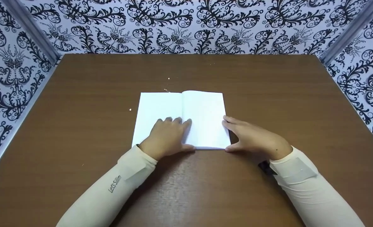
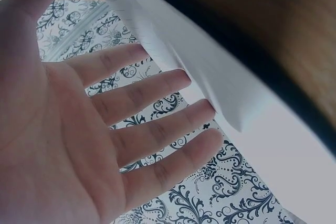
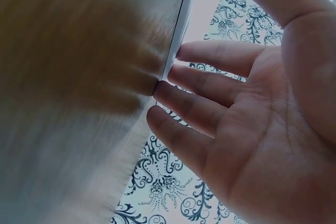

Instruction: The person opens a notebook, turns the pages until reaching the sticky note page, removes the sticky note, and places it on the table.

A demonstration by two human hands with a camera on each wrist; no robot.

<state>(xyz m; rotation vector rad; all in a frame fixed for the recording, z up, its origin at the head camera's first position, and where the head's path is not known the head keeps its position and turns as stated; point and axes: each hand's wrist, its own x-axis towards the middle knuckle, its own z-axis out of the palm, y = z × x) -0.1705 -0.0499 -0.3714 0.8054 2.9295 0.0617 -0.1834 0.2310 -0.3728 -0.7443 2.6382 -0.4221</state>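
Note:
An open notebook point(image 1: 205, 123) with white pages lies on the table. My left hand point(image 1: 167, 135) rests on it near the centre fold, fingertips on the paper and thumb by the bottom edge. In the left wrist view its fingers point(image 2: 157, 124) are nearly straight against the pages point(image 2: 262, 135), where faint ruled lines show. My right hand point(image 1: 256, 135) touches the right edge of the notebook, with the thumb at the lower right corner. The right wrist view shows its fingers point(image 3: 205, 98) extended, their tips against the notebook's edge point(image 3: 178, 30).
The brown wooden table point(image 1: 268, 82) reaches back to a wall point(image 1: 186, 28) with black scroll patterns. Patterned panels stand at both sides. A few tiny white scraps point(image 1: 130, 109) lie left of and behind the notebook. A dark strap point(image 1: 266, 167) sits at the right wrist.

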